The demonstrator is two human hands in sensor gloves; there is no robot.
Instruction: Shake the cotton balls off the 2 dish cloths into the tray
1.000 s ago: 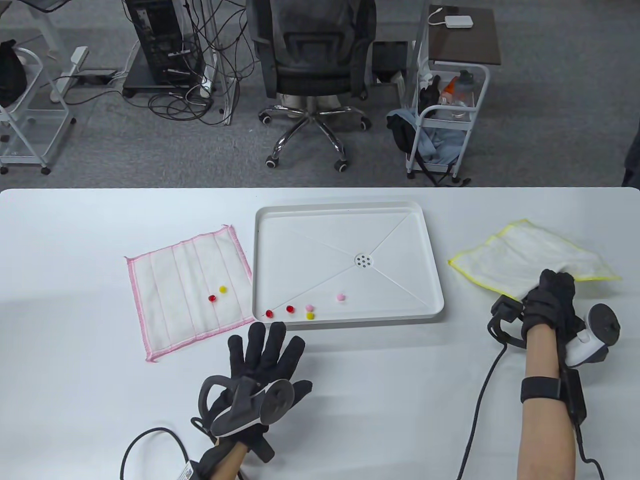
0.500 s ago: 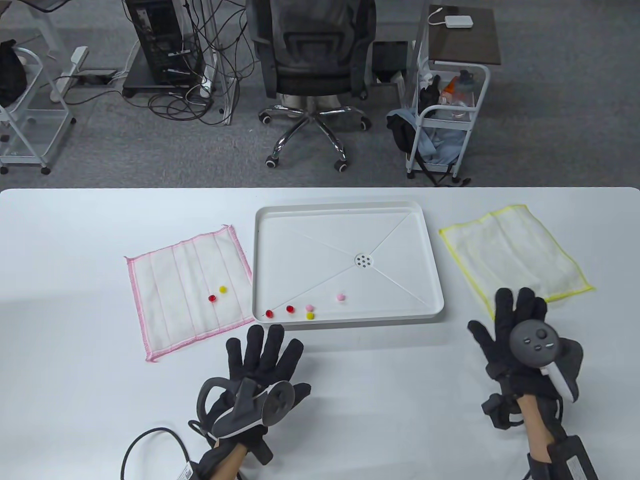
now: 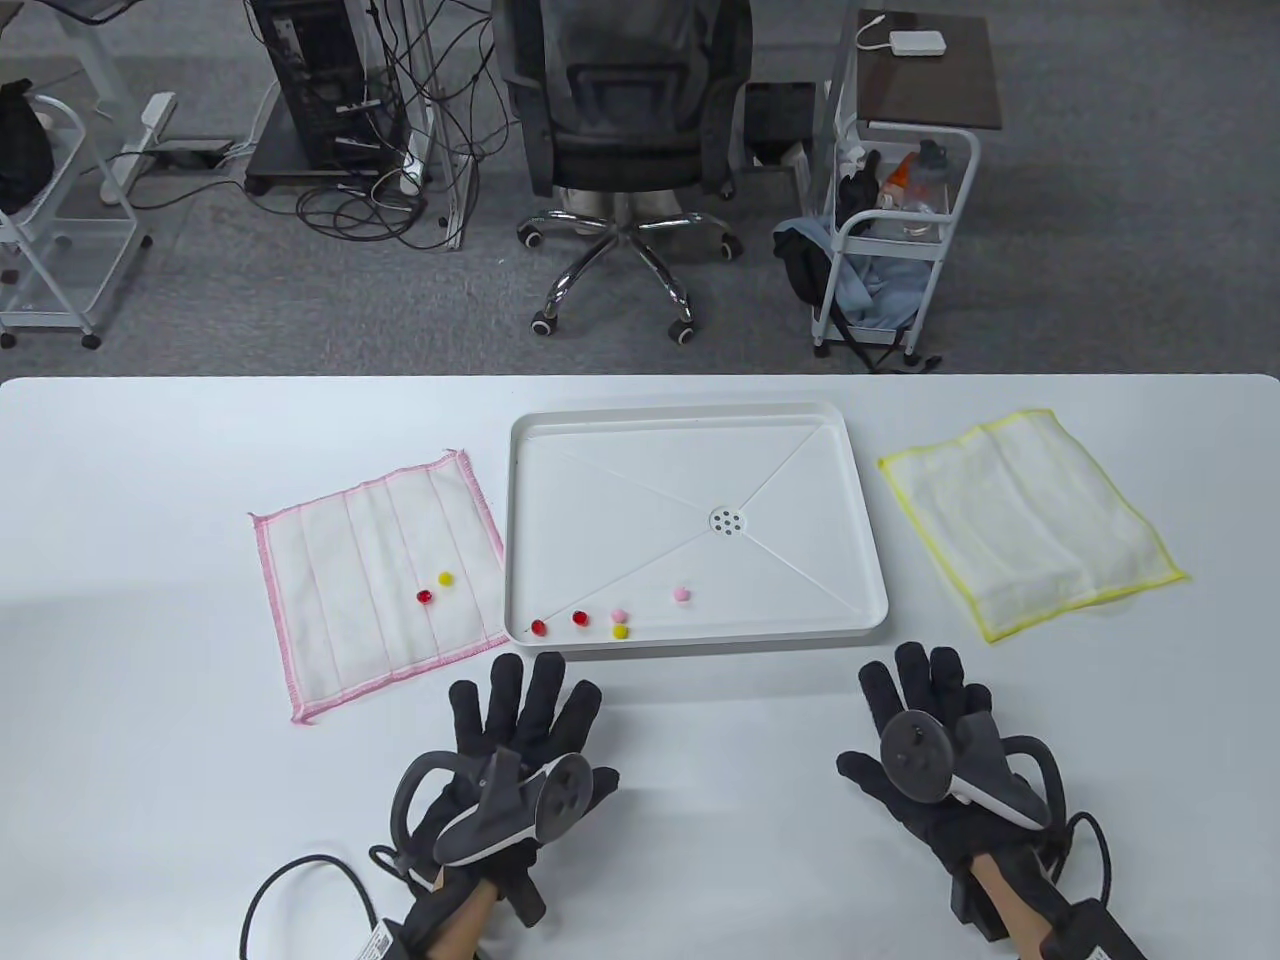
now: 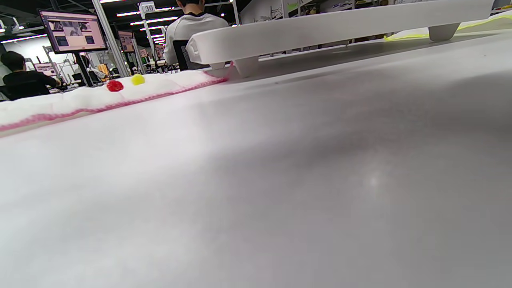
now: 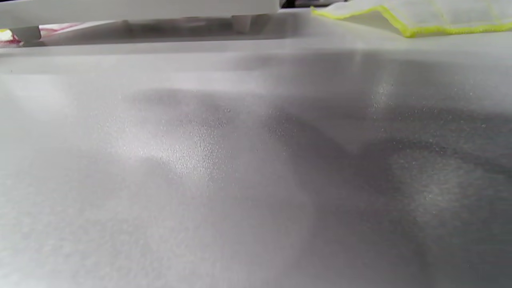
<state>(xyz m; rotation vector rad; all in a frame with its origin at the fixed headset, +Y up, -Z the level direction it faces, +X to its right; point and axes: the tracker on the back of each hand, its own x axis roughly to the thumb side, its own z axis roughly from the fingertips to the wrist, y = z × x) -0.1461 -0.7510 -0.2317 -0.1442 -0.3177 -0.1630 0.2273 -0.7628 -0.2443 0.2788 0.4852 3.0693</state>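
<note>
Right hand (image 3: pixel 925 745) let go of yellow cloth (image 3: pixel 1030 525), back flat on table (image 3: pixel 150 480), fingers spread, empty. Left hand (image 3: pixel 520 740) flat, empty too. Yellow cloth bare, done. Pink cloth (image 3: pixel 375 580) still has two balls (image 3: pixel 435 588) beside tray (image 3: pixel 860 480); next up.

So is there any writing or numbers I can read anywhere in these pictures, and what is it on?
"30": on a white sign atop a post behind the table, left wrist view.
Monitor: it shows text and pictures, too blurred to read.
Tag on the left wrist cable: print too small to read.
Nothing readable on the tray, cloths or trackers.
</note>
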